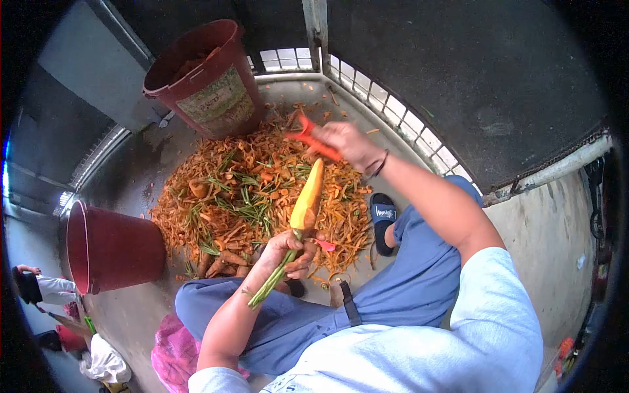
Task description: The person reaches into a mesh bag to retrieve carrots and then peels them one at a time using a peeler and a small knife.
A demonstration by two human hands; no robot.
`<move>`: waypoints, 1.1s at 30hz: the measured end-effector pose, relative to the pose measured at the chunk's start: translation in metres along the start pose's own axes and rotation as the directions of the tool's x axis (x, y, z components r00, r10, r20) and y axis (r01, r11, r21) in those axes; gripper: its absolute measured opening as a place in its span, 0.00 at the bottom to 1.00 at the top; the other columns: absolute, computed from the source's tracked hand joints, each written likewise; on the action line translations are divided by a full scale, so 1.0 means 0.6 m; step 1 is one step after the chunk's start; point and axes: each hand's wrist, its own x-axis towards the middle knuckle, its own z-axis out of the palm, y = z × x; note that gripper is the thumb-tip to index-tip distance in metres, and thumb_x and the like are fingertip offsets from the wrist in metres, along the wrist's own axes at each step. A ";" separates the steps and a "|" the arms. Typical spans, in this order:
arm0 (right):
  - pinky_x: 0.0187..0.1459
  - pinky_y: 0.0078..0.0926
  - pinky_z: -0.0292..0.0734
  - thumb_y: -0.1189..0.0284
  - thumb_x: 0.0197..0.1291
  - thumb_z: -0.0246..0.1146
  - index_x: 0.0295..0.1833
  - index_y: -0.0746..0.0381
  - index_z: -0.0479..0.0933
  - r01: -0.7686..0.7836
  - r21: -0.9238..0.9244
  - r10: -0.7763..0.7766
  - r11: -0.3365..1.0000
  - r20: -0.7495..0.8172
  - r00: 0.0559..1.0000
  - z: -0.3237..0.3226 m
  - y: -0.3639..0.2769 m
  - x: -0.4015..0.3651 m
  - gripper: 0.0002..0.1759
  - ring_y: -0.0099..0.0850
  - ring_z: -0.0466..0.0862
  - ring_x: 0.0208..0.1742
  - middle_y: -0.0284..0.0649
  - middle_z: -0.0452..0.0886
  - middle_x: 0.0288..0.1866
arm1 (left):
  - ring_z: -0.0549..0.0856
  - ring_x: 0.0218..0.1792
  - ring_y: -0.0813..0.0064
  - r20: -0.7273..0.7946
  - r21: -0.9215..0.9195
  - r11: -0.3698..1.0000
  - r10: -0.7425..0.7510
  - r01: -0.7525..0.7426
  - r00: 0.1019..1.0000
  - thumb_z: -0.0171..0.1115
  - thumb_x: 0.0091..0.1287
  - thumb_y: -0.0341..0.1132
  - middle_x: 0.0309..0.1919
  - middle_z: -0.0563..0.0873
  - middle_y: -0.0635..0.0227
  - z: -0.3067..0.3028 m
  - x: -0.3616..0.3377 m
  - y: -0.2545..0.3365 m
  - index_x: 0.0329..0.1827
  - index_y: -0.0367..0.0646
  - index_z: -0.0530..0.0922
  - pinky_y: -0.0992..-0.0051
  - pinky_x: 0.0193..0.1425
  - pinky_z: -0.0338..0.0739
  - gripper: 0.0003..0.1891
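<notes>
My left hand [291, 252] is wrapped round the top of a carrot [308, 200], whose green stalks [270, 283] trail down over my wrist. The carrot points up and away from me; its surface is smooth yellow-orange with the skin off. Just beyond its tip, my right hand [350, 145] grips a red peeler [311, 137], slightly blurred. A small pink piece [324, 245] shows at my left fingers. Below both hands spreads a wide heap of carrot peelings [216, 177] mixed with green stalk ends. Several unpeeled carrots [230, 262] lie at its near edge.
A large red-brown bucket [252, 85] with orange contents stands behind the heap. Another red bucket [114, 249] stands tilted-looking at the left. My sandalled foot [383, 216] is right of the peelings. A pink bag [175, 350] lies by my left knee. Another person [56, 288] is at far left.
</notes>
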 end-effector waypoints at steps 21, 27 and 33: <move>0.27 0.26 0.72 0.59 0.62 0.75 0.37 0.62 0.87 0.197 -0.356 -0.158 0.913 0.135 0.978 0.030 -0.055 -0.002 0.16 0.22 0.81 0.25 0.34 0.85 0.24 | 0.65 0.13 0.86 -0.376 0.326 0.937 0.249 -0.124 0.893 0.64 0.70 0.28 0.23 0.73 0.75 0.014 0.004 0.010 0.39 0.47 0.70 0.81 0.13 0.56 0.09; 0.26 0.27 0.72 0.66 0.54 0.77 0.39 0.65 0.88 0.337 -0.507 -0.040 0.793 0.509 0.860 0.071 -0.101 -0.065 0.13 0.21 0.80 0.24 0.38 0.85 0.24 | 0.66 0.14 0.86 -0.409 0.404 0.909 0.280 -0.103 0.869 0.65 0.69 0.26 0.22 0.73 0.75 0.039 0.009 0.010 0.40 0.45 0.72 0.82 0.14 0.57 0.08; 0.27 0.32 0.74 0.63 0.51 0.74 0.38 0.65 0.88 0.451 -0.650 -0.036 0.611 0.547 0.837 0.077 -0.093 -0.069 0.15 0.32 0.80 0.22 0.47 0.83 0.24 | 0.65 0.13 0.87 -0.451 0.420 0.907 0.232 -0.025 0.862 0.65 0.69 0.26 0.21 0.73 0.75 0.049 0.014 0.007 0.41 0.44 0.74 0.82 0.13 0.55 0.07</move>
